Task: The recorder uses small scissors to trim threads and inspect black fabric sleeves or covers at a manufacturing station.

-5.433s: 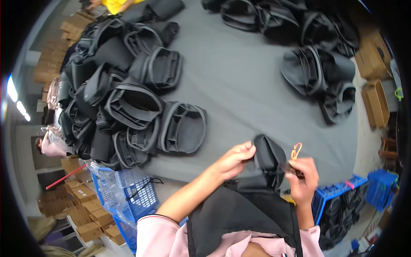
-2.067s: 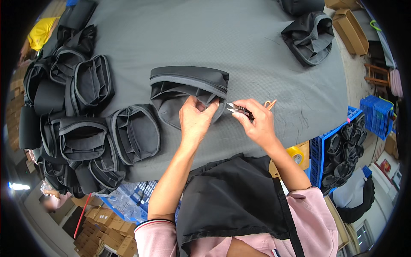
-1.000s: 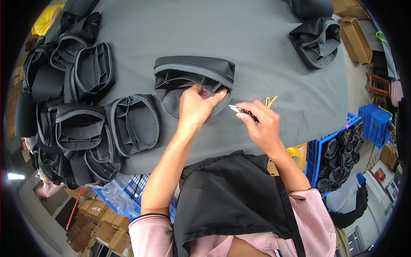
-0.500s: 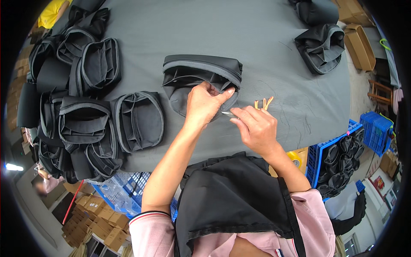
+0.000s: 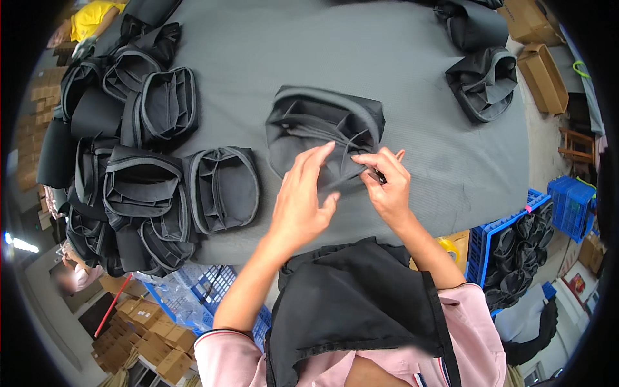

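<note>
On the grey tabletop in front of me lies a black zip pouch, unzipped and slightly blurred, its inner dividers showing. My left hand hovers over its near side, fingers stretched and apart, holding nothing. At the pouch's right near edge is my right hand, fingers closed, thumb and forefinger beside the rim. Tucked in that hand is a small pair of scissors; only an orange handle end and a dark part show, and the blade is hidden. Whether the right fingertips also pinch the pouch's edge, I cannot tell.
Several similar open pouches are heaped on the left of the grey table. Another pouch lies at the far right. Below the right edge stands a blue crate of black pouches. A person in yellow is at the far left.
My left hand has let go of the pouch's edge and opened. My right hand has turned, hiding the scissors' blade, and come to the rim. The pouch has shifted and its front opened wider.
</note>
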